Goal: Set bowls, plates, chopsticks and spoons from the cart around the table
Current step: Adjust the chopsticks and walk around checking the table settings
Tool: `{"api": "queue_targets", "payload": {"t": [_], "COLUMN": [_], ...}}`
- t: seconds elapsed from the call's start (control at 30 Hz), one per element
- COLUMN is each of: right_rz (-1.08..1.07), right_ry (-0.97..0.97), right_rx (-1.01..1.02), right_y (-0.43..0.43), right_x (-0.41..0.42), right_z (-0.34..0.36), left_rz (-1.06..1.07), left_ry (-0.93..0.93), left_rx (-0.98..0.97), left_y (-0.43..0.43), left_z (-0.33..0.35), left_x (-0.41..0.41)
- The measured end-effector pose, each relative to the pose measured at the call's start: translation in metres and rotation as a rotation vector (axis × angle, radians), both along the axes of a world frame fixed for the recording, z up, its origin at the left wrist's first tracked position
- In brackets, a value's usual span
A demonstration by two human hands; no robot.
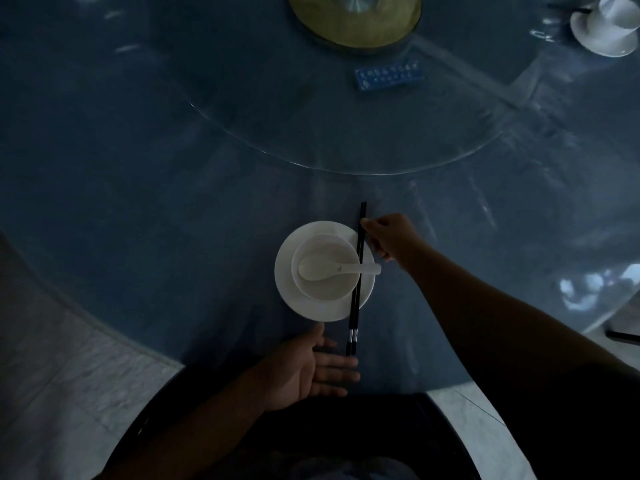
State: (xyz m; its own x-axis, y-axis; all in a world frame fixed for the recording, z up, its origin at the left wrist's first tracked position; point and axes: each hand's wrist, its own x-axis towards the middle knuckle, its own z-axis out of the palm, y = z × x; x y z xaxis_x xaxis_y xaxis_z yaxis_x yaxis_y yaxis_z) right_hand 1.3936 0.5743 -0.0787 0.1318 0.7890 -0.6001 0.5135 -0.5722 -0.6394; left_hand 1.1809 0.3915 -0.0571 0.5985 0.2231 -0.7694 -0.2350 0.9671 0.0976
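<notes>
Nearest us, our left hand (pixel 313 370) lies open, fingers spread, at the chopsticks' (pixel 356 278) near tips. The black pair crosses the right rim of a white plate (pixel 287 289) holding a bowl (pixel 325 289) and spoon (pixel 329 268). Our right hand (pixel 388 237) pinches their far part. On the glass turntable (pixel 346 140) beyond, a blue card's (pixel 388 75) writing is unreadable. Far right, another setting (pixel 604 27) is cut off.
</notes>
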Motion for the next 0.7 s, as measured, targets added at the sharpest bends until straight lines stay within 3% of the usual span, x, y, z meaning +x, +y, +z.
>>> {"api": "queue_targets", "payload": {"t": [0.7], "right_rz": [-0.037], "right_ry": [0.086], "right_rx": [-0.021], "right_y": [0.000], "right_x": [-0.011], "right_z": [0.004], "left_rz": [0.094], "left_ry": [0.013], "left_rx": [0.001], "left_y": [-0.005], "left_z": [-0.001], "left_x": [0.006]}}
